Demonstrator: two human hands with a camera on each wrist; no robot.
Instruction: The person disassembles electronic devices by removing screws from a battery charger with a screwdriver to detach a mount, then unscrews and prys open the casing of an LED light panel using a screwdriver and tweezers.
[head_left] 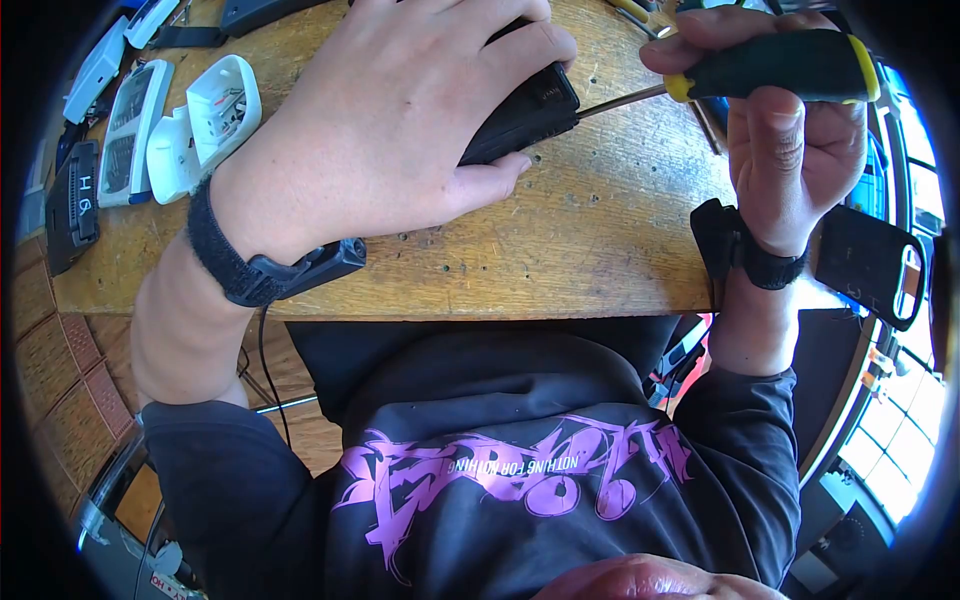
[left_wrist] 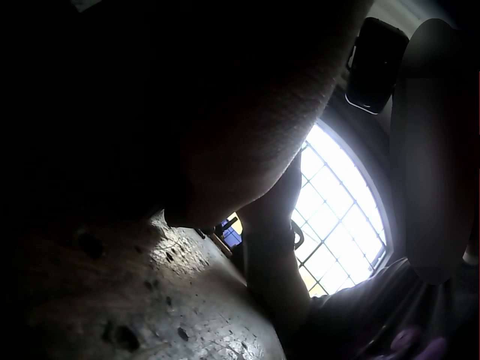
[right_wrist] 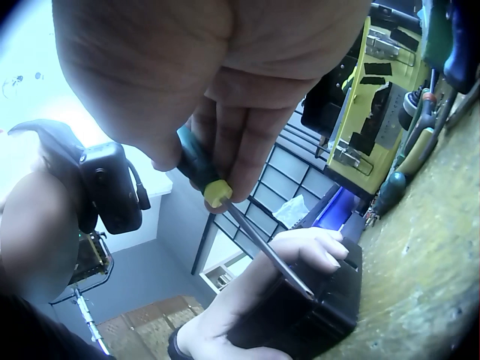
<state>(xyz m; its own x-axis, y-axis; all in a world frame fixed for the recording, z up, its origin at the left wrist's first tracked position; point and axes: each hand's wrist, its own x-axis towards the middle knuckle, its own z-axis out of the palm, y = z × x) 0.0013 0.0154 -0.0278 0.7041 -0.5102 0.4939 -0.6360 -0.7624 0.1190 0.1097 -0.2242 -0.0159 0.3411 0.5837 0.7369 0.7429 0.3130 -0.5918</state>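
My left hand [head_left: 370, 130] lies over a black boxy plastic device [head_left: 525, 115] and grips it against the wooden table [head_left: 560, 250], fingers over the far side and thumb along the near edge. A screwdriver [head_left: 780, 68] with a dark green and yellow handle is in my right hand [head_left: 800, 150], fingers above the handle and thumb below. Its metal shaft points left, with the tip right at the device's end face. From the right wrist, the shaft [right_wrist: 259, 244] runs down to the corner of the black device [right_wrist: 330, 315]. The left wrist view is mostly dark.
On the left stand an open white container [head_left: 225, 105] of small metal parts, a clear-lidded case [head_left: 135, 130] and a black marked part [head_left: 75, 205]. A black plate with a slot [head_left: 870, 265] overhangs the right edge. A yellow toolbox [right_wrist: 375, 112] and several hand tools are beyond.
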